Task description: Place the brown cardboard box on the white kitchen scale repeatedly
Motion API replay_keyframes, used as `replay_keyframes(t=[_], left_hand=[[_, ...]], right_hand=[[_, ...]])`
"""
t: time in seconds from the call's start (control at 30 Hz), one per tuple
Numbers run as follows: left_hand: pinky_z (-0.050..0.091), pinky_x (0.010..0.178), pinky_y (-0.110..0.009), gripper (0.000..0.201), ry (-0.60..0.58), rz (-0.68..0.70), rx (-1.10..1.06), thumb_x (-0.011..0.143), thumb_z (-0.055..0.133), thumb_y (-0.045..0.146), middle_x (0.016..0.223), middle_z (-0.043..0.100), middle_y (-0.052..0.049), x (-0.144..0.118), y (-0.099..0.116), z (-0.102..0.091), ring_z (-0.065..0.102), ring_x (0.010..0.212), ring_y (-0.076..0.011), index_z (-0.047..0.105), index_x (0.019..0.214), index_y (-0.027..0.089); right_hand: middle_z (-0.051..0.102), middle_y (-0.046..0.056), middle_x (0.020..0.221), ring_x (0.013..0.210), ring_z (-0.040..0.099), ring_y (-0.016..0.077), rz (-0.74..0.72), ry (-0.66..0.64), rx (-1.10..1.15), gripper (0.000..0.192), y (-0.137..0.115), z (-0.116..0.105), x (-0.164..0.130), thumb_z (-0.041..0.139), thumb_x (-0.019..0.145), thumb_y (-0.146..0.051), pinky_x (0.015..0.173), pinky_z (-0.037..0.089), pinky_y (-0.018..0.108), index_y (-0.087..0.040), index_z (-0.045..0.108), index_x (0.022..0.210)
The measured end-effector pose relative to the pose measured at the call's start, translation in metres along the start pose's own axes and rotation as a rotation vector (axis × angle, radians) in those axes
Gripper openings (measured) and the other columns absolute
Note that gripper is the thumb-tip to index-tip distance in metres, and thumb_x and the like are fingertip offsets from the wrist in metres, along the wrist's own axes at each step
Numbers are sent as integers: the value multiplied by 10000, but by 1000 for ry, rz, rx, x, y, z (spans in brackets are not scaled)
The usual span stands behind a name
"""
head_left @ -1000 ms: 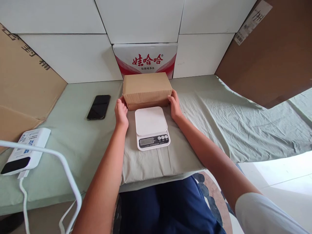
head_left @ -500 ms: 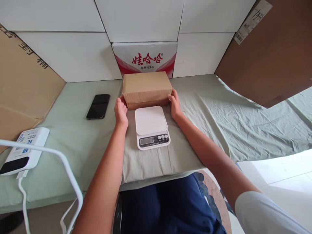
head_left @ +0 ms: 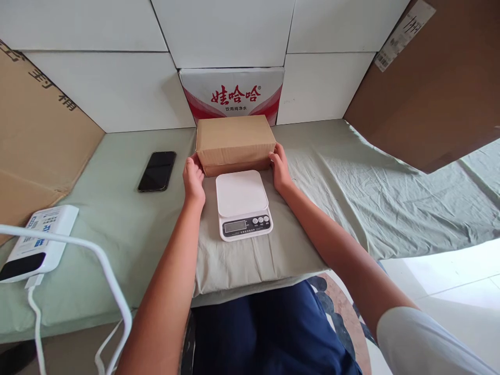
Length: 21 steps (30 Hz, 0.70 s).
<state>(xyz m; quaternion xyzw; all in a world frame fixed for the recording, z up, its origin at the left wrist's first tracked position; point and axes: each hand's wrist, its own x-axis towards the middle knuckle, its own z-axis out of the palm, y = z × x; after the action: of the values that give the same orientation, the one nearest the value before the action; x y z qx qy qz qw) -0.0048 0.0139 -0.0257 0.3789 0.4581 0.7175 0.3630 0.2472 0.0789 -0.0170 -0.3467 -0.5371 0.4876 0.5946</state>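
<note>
Left hand (head_left: 194, 179) and right hand (head_left: 280, 167) clasping opposite ends of closed brown cardboard box (head_left: 234, 140); box just behind white digital kitchen scale (head_left: 242, 204); black phone (head_left: 157, 171) apart on green cloth (head_left: 125, 219).

Red Chinese characters 娃哈哈 are showing on the white and red carton (head_left: 233, 94) at the back, with a smaller dark line below reading 饮用纯净水. Large dark characters are running along the brown cardboard sheet (head_left: 35, 125) on the left; 到 and 桶 are readable. A white shipping label (head_left: 404, 32) with a barcode is sitting on the cardboard at upper right, its print too small to read. The power bank (head_left: 37, 242) is carrying blue print, illegible.
</note>
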Motion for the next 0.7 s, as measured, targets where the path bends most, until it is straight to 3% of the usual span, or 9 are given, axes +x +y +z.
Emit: replay_keyframes(t=[0.7], left_hand=[[438,1193,-395,772,-1,-7,32,839,522,896,1526,636,-106,0,-1,-1,557,1469,-267,714,1309,314]], right_hand=[[623,30,1489,1474,505,273,14,8,-75,490,0,-1,0,584,891,-587,1259,433,502,-308,557,1294]])
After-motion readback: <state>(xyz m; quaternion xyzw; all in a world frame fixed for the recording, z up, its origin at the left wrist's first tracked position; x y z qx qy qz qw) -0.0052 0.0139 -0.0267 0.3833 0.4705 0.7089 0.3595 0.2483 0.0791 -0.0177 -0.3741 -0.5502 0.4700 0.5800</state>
